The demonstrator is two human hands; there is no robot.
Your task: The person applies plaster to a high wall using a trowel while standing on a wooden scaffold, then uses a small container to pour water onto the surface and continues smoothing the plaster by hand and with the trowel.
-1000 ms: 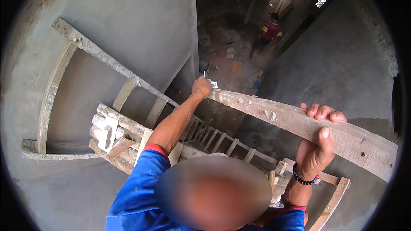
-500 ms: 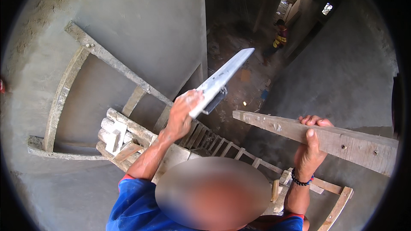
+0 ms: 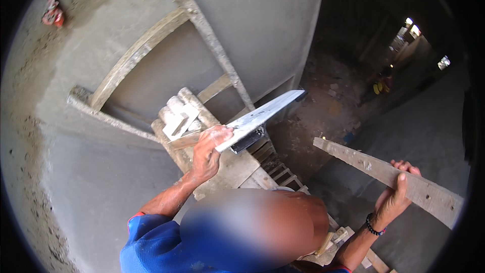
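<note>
My left hand [image 3: 206, 151] is closed on one end of a long, flat white plastering float [image 3: 260, 118] with a black handle [image 3: 246, 141] on its underside. The float points away to the right, over the drop beyond the scaffold boards, and its blade is apart from the wall. My right hand [image 3: 396, 192] grips a wooden beam [image 3: 362, 164] with nail holes, thumb on the near side and fingers over the far side. A smaller white hand float [image 3: 185, 123] with a raised handle lies on the scaffold poles left of the float.
A timber frame [image 3: 214, 40] stands against the grey plastered wall [image 3: 262, 15] at left. Scaffold boards [image 3: 230, 169] lie in front of me, with a wooden ladder [image 3: 288, 177] going down beyond them. Far below, a person [image 3: 382, 83] is on the dark, littered floor [image 3: 323, 103].
The view has swung left, so the frame and wall sit farther right and a red object shows at upper left. The float is tilted flatter. Both hands keep their holds.
</note>
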